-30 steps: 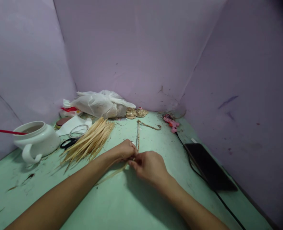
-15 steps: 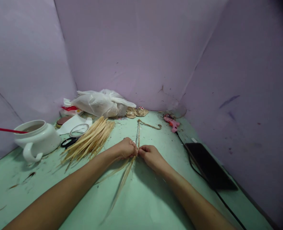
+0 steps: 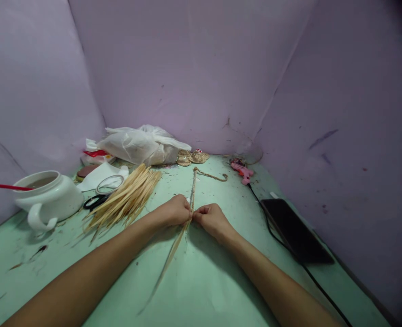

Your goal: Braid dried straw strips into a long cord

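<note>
A thin tan braided cord (image 3: 193,188) runs up the green table from between my hands, bends at its top and curls off to the right. My left hand (image 3: 179,210) is closed on the lower end of the cord. My right hand (image 3: 210,218) pinches the same spot from the right, thumb and forefinger together, its fingertips touching the left ones. Loose pale strands (image 3: 171,255) trail below my hands toward the near left. A bundle of dry straw strips (image 3: 127,197) lies left of my left hand.
On the left stand a white pot (image 3: 52,200) with a red stick, black scissors (image 3: 95,201) and a tape roll (image 3: 110,184). Behind lies a white plastic bag (image 3: 139,145). A pink glue gun (image 3: 243,172), its black cable and a dark tablet (image 3: 296,231) are on the right.
The loose strands below my hands are closer together; one that spread to the left no longer stands apart clearly. Both hands keep their pinch. The whole view has shifted slightly.
</note>
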`<control>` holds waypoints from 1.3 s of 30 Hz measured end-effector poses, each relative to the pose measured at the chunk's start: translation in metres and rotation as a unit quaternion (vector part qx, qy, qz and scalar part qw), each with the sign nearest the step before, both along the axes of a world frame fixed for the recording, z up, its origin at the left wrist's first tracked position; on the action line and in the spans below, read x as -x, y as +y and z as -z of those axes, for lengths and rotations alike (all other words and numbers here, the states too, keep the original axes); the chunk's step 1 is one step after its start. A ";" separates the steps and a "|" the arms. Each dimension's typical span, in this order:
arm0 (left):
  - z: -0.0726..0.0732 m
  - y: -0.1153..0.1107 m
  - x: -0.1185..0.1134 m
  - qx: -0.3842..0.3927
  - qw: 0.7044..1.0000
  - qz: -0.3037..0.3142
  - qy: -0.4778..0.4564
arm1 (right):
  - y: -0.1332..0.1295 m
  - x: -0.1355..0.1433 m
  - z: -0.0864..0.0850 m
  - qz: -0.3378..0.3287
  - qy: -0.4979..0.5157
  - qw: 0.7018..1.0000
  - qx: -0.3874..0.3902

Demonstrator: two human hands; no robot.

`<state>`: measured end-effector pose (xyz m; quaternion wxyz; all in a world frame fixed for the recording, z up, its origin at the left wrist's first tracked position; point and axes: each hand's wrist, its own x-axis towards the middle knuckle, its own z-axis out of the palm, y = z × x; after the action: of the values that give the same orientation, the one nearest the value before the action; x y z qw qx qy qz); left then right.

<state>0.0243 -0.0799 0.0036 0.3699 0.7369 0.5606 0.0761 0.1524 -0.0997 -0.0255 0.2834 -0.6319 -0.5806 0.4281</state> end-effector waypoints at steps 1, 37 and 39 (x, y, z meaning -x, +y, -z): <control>-0.002 -0.001 -0.001 -0.023 0.999 -0.013 0.038 | 0.000 0.000 0.001 0.002 0.011 1.000 -0.006; -0.038 -0.016 0.011 -0.146 0.964 0.050 0.217 | -0.004 0.008 -0.004 0.038 0.135 0.989 0.038; -0.038 -0.026 0.003 -0.138 0.967 0.050 0.207 | -0.005 0.009 -0.003 0.050 0.164 0.984 0.047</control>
<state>0.0209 -0.1059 0.0418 0.1441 0.8079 0.5711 -0.0199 0.1434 -0.1050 -0.0222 0.3663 -0.5939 -0.4729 0.5381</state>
